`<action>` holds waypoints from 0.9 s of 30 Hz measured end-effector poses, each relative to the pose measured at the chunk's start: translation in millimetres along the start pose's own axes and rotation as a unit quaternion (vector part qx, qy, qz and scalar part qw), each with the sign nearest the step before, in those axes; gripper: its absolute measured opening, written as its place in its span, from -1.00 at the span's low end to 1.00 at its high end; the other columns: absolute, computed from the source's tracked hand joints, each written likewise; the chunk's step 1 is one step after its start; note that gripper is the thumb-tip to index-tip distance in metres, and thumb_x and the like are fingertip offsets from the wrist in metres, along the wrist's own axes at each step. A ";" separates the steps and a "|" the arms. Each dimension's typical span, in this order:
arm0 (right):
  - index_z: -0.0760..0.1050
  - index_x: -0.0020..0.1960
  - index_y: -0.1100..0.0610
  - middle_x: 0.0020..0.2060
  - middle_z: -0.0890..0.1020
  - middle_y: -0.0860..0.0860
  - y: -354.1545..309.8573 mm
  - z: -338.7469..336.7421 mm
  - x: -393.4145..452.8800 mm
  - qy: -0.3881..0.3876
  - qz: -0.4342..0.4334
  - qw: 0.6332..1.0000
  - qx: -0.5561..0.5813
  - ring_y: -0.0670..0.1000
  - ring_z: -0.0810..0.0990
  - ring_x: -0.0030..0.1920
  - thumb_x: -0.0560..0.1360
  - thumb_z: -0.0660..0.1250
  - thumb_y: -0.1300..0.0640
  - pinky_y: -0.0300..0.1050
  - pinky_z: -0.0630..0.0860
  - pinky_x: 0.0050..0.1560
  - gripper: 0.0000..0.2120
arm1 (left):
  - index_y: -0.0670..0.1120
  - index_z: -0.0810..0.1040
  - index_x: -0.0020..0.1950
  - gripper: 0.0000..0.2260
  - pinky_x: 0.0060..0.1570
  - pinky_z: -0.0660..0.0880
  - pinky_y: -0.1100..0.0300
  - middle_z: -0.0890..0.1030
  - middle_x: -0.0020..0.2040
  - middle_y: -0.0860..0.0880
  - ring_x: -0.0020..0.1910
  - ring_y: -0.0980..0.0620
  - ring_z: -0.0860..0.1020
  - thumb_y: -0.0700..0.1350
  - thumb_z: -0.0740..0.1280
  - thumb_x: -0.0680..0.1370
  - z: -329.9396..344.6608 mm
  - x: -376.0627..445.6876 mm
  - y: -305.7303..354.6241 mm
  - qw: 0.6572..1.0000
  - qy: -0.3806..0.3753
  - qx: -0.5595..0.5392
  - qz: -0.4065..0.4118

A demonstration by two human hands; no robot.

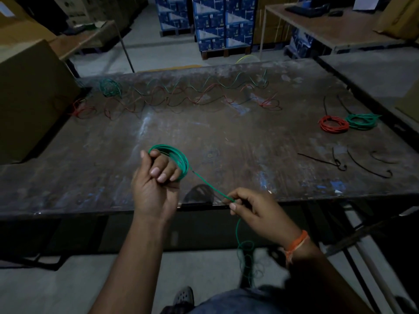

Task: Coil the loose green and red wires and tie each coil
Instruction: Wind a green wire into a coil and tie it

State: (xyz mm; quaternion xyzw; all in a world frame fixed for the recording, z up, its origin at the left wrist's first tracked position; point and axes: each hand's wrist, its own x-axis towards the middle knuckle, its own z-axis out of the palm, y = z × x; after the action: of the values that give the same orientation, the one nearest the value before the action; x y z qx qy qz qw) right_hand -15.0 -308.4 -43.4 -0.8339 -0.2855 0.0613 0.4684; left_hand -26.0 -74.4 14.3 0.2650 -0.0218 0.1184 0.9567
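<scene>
My left hand [156,184] is closed around a small green wire coil [179,159] held just above the table's front edge. From the coil a straight length of green wire [208,184] runs down to my right hand [251,206], which pinches it between thumb and fingers. Below that hand the loose green tail [246,254] hangs in loops toward the floor. At the right of the table lie a finished red coil [334,124] and a green coil [361,121], side by side. Wavy loose red and green wires [199,96] stretch across the far side.
The worn dark table [226,137] holds several black ties [362,162] at the right front and a green tangle [110,87] at the far left. A large cardboard box [29,96] stands at the left edge. Blue boxes and other tables stand behind.
</scene>
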 end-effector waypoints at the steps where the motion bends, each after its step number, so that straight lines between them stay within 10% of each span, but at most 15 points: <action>1: 0.61 0.02 0.02 -0.24 0.65 -0.09 -2.4 -0.2 0.1 -0.002 -0.023 1.000 -0.019 -0.08 0.63 -0.16 0.60 0.35 0.18 -0.10 0.55 -0.11 -0.90 | -0.03 0.41 -0.09 -0.71 -0.45 0.30 0.34 0.36 -0.47 0.13 -0.52 0.21 0.31 0.01 0.03 0.73 1.3 -0.4 -1.8 0.998 0.028 0.048 0.022; 7: 0.65 0.05 0.10 -0.20 0.53 -0.11 -39.4 -10.0 12.4 0.031 -0.179 0.977 -0.112 -0.08 0.54 -0.16 0.61 0.35 0.12 -0.23 0.41 -0.12 -0.88 | -0.14 0.38 -0.09 -0.73 -0.39 0.47 0.23 0.53 -0.43 -0.01 -0.45 0.06 0.48 -0.10 0.03 0.73 7.9 -9.6 -24.2 0.911 0.052 0.390 0.122; 14: 0.66 0.10 0.14 -0.15 0.60 -0.06 -70.1 -22.4 33.2 0.091 -0.246 0.958 -0.118 -0.05 0.53 -0.14 0.57 0.40 0.21 -0.15 0.45 -0.07 -0.87 | -0.17 0.42 -0.12 -0.70 -0.44 0.38 0.26 0.49 -0.42 0.03 -0.48 0.08 0.44 -0.08 0.09 0.74 4.6 -21.2 -31.4 0.854 -0.047 0.512 0.083; 27: 0.60 0.23 0.12 0.05 0.59 -0.02 -62.3 -28.8 55.7 0.118 -0.168 0.979 -0.005 -0.06 0.59 0.06 0.59 0.39 0.15 -0.21 0.56 -0.03 -0.78 | -0.09 0.49 -0.21 -0.70 -0.54 0.11 0.32 0.22 -0.50 0.04 -0.56 0.13 0.15 0.00 0.13 0.63 13.4 -24.0 -26.2 0.934 -0.107 0.330 -0.088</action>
State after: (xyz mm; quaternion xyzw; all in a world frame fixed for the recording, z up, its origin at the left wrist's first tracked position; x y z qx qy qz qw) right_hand 15.8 -275.3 32.6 -0.7781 -0.3639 -0.1188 0.4980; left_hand -42.8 -108.2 10.1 0.5777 -0.0607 0.0056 0.8140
